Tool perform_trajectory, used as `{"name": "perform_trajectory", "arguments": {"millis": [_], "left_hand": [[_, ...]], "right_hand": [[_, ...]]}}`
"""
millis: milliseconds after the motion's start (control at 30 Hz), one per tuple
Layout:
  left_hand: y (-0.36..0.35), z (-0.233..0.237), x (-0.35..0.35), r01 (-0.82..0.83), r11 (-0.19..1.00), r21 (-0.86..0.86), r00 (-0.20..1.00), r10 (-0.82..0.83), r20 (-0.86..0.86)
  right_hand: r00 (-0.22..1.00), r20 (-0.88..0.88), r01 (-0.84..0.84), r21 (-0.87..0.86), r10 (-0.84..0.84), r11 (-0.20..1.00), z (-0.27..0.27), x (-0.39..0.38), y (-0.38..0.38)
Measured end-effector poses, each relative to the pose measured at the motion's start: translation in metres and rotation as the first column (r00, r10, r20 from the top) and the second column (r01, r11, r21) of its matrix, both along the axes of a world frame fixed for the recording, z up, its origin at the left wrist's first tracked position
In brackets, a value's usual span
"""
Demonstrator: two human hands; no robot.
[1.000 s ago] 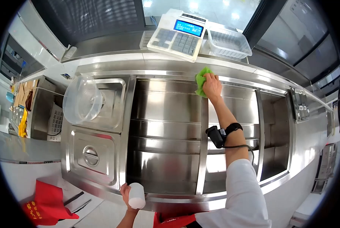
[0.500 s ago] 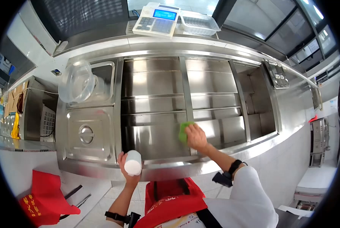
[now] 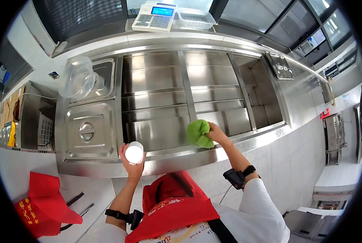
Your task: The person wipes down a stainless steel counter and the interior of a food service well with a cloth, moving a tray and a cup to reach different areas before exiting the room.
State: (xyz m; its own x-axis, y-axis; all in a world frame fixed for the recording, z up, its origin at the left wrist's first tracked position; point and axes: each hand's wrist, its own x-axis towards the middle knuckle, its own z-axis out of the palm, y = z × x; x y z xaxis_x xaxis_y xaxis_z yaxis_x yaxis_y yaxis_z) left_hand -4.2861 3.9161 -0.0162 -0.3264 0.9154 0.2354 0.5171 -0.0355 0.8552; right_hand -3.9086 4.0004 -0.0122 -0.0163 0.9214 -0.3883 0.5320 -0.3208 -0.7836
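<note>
— While my right hand (image 3: 216, 133) is closed round the green cloth (image 3: 198, 134) at the front rim of the steel bench (image 3: 169, 160), how should I wipe?
— Press flat, I'd say, and follow the rim. And the cloth?
— Bunched, bright green, soft folds. My left hand (image 3: 129, 164) is wrapped round a white cup (image 3: 134, 153), just beside the rim.
</note>
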Motion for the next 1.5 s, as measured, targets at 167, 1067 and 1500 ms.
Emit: {"name": "perform_trajectory", "arguments": {"millis": [167, 1067, 1500], "left_hand": [[0.001, 0.0, 0.001, -0.012, 1.0, -0.02, 1.0, 0.013, 0.027], [0.029, -0.017, -0.048, -0.186, 0.973, -0.134, 0.96, 0.151, -0.236], [0.056, -0.014, -0.039, -0.23, 0.973, -0.004, 0.85, 0.199, -0.488]], "right_hand": [[0.975, -0.187, 0.179, 0.321, -0.123, 0.93, 0.01, -0.007, -0.015], [0.953, 0.298, -0.178, 0.691, -0.052, 0.701, -0.018, -0.04, 0.436], [0.819, 0.373, -0.157, 0.877, -0.436, 0.455, -0.044, -0.215, 0.484]]}}
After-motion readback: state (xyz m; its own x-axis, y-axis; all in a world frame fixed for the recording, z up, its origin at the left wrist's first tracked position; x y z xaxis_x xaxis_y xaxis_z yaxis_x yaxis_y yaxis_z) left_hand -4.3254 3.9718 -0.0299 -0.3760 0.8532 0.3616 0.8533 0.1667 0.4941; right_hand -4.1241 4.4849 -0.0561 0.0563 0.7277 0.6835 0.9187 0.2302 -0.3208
